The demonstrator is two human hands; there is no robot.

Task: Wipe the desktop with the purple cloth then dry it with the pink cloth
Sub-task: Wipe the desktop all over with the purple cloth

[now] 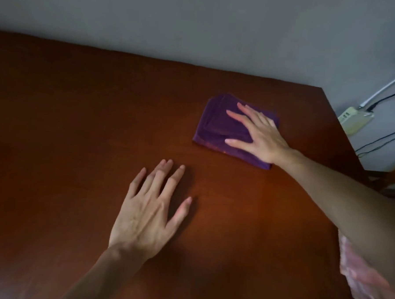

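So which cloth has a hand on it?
The purple cloth: the right hand lies flat on it. The pink cloth lies untouched at the desk's near right edge, under the forearm.

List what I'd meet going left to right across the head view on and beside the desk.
Left hand flat on the brown wooden desktop → folded purple cloth → right hand pressing on it → pink cloth at the desk's edge; the beige power strip lies farther back.
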